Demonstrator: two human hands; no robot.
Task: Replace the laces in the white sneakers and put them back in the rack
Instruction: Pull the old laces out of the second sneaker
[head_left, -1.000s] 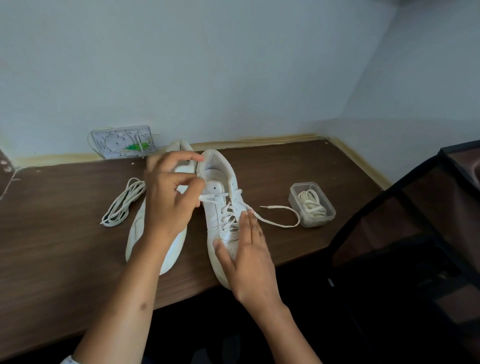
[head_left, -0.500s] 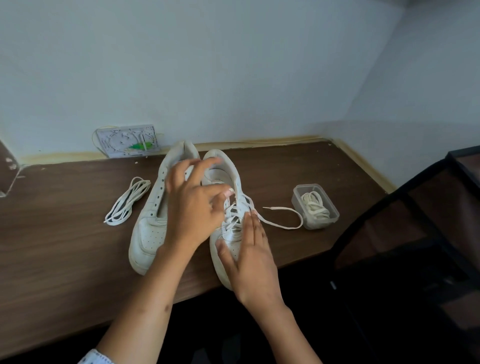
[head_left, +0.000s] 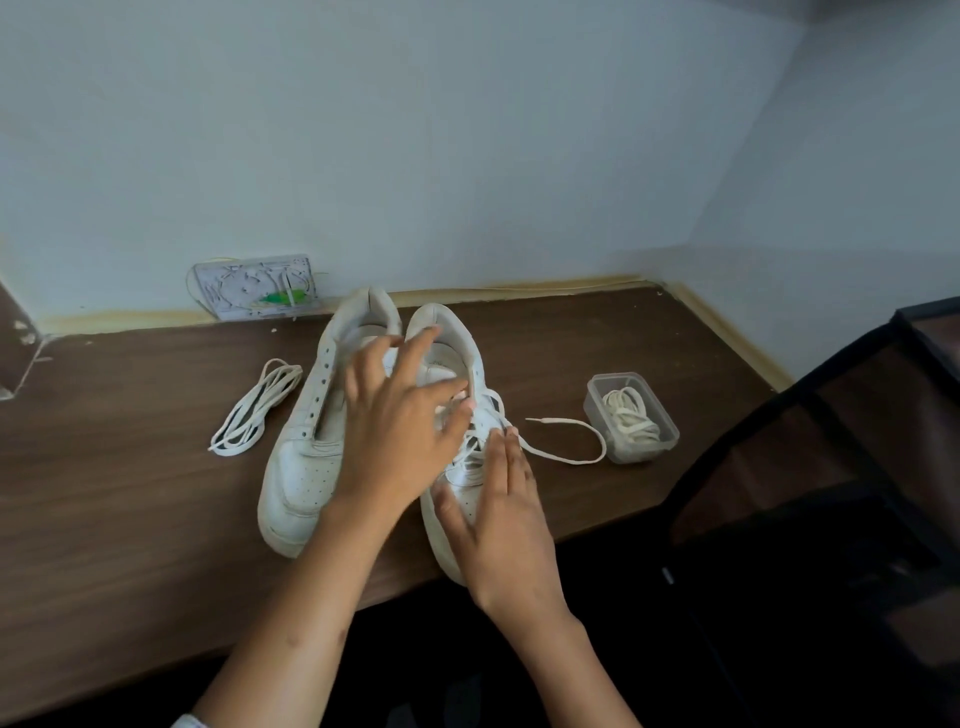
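The right hand (head_left: 498, 514) presses flat, straight fingers on the laced white leather sneaker (head_left: 457, 364), while the left hand (head_left: 400, 431) hovers above with fingers spread wide.

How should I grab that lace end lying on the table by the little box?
Probably pinch the loose lace end at its stiff tip, coming from above with the right hand. The tip lies flat on bare table, apart from the plastic box, and points toward the laced sneaker.

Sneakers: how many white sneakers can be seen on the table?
2. The unlaced sneaker lies on the left, beside the bundle of laces. The laced sneaker lies right of it, under both hands, its toe past the table edge.
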